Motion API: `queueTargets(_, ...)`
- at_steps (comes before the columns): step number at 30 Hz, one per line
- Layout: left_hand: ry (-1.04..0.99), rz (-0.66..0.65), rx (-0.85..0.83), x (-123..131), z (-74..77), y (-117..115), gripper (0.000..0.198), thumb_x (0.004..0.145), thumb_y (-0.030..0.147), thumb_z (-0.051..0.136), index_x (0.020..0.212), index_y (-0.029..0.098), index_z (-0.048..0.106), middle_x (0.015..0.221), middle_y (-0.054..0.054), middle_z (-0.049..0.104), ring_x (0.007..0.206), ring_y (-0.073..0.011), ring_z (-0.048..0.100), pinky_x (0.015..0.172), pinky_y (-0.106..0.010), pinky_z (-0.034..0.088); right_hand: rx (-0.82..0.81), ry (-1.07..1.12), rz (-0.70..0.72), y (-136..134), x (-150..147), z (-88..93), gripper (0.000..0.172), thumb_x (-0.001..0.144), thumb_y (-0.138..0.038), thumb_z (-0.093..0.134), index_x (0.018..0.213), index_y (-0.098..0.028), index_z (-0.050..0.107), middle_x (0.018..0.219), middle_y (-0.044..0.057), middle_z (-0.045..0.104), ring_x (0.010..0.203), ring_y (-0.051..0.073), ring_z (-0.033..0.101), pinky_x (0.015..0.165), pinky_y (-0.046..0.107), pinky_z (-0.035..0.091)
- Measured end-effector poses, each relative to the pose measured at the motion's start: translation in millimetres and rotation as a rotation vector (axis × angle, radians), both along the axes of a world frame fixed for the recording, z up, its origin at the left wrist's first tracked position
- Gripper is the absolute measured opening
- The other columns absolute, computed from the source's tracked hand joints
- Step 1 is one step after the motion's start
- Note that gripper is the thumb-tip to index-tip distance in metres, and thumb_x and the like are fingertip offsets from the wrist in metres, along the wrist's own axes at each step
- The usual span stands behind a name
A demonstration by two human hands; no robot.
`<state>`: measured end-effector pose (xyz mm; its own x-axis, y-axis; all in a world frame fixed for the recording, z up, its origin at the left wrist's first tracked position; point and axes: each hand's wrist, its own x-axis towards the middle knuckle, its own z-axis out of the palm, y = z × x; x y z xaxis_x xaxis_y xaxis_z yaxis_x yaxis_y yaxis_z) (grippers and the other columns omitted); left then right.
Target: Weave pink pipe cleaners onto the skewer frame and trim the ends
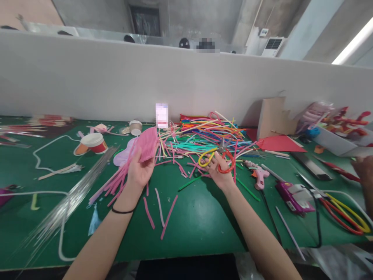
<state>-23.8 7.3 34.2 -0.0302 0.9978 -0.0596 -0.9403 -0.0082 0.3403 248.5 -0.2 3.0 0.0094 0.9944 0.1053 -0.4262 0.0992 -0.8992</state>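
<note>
My left hand (141, 169) is closed on a flat pink panel (148, 144) that looks made of pipe cleaners laid side by side, tilted up toward me. Below and left of that hand lies a bundle of pink pipe cleaners (115, 182). My right hand (220, 171) grips scissors (223, 147) with one yellow and one red handle loop, the blades pointing away from me. Behind both hands spreads a heap of many-coloured pipe cleaners (204, 134). Short pink and lilac pieces (169, 217) are on the green table (192, 229) between my forearms.
At right are a pink glue gun (259, 177), a purple power strip (294, 198), larger scissors (346, 214) and another person's hand (364, 173). Thin wires (84, 179), a paper cup (94, 143) and a white cable (62, 225) occupy the left. A lit phone (162, 116) leans against the partition (116, 77).
</note>
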Motion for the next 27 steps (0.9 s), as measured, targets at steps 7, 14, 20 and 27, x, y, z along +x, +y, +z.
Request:
queueTargets(7, 0.172, 0.184, -0.108, 7.6, -5.0, 3.1, 0.024, 0.096, 0.021, 0.05, 0.116, 0.016, 0.063, 0.104, -0.008, 0.074, 0.092, -0.0165, 0.071, 0.081, -0.026, 0.06, 0.301, -0.314, -0.407, -3.7, -2.8, 0.9, 0.023, 0.092, -0.045, 0.044, 0.099, -0.024, 0.05, 0.08, 0.0, 0.056, 0.063, 0.014, 0.058, 0.062, 0.031, 0.052)
queueTargets(14, 0.449, 0.127, 0.072, 17.3, -11.4, -2.5, 0.025, 0.092, 0.029, 0.056, 0.113, 0.016, 0.063, 0.103, -0.01, 0.073, 0.089, -0.0205, 0.071, 0.074, -0.03, 0.061, 0.737, -1.239, -0.313, -18.2, -7.0, -8.6, 0.041, 0.083, -0.021, 0.056, 0.123, -0.022, 0.056, 0.108, 0.01, 0.063, 0.101, 0.023, 0.059, 0.088, 0.036, 0.049)
queueTargets(20, 0.531, 0.081, 0.011, 25.7, -17.0, -7.2, 0.029, 0.09, 0.034, 0.059, 0.113, 0.017, 0.063, 0.093, -0.008, 0.074, 0.084, -0.0222, 0.071, 0.074, -0.033, 0.06, 0.732, -1.541, -0.271, -15.7, -13.8, -16.1, 0.048, 0.085, -0.022, 0.053, 0.133, -0.017, 0.053, 0.113, 0.013, 0.064, 0.107, 0.026, 0.058, 0.091, 0.036, 0.046)
queueTargets(27, 0.485, 0.025, -0.033, 28.3, -17.5, -8.1, 0.032, 0.088, 0.036, 0.061, 0.111, 0.014, 0.064, 0.097, -0.013, 0.074, 0.094, -0.0258, 0.071, 0.077, -0.034, 0.06, 0.689, -1.603, -0.267, -12.1, -12.3, -17.3, 0.058, 0.084, -0.038, 0.062, 0.136, -0.015, 0.05, 0.115, 0.015, 0.063, 0.107, 0.029, 0.057, 0.092, 0.038, 0.045)
